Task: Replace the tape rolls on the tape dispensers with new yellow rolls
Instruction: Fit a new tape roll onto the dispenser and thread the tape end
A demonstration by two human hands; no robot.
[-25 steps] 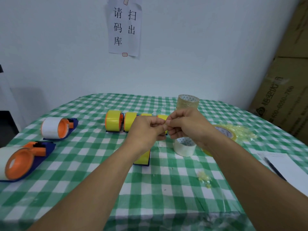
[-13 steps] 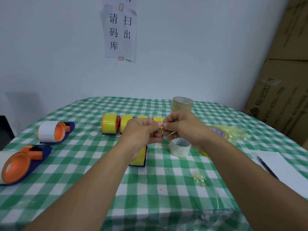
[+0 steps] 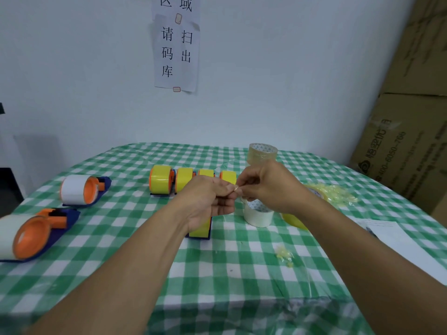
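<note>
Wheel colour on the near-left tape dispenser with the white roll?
Orange plastic wheel on a dark blue dispenser base; clearest in the head view.

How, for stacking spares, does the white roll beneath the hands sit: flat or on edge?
Flat: the white roll has its core hole facing up.

I see a green-and-white checked tablecloth (image 3: 121, 274) covering the table. On the pale wall (image 3: 72, 81) behind it hangs a white paper notice (image 3: 177, 52) with black printed characters. Brown cardboard boxes (image 3: 411, 141) stand stacked at far right. A white paper sheet (image 3: 396, 235) lies near the cloth's right edge, with a dark pen (image 3: 371, 232) at its left side.
</note>
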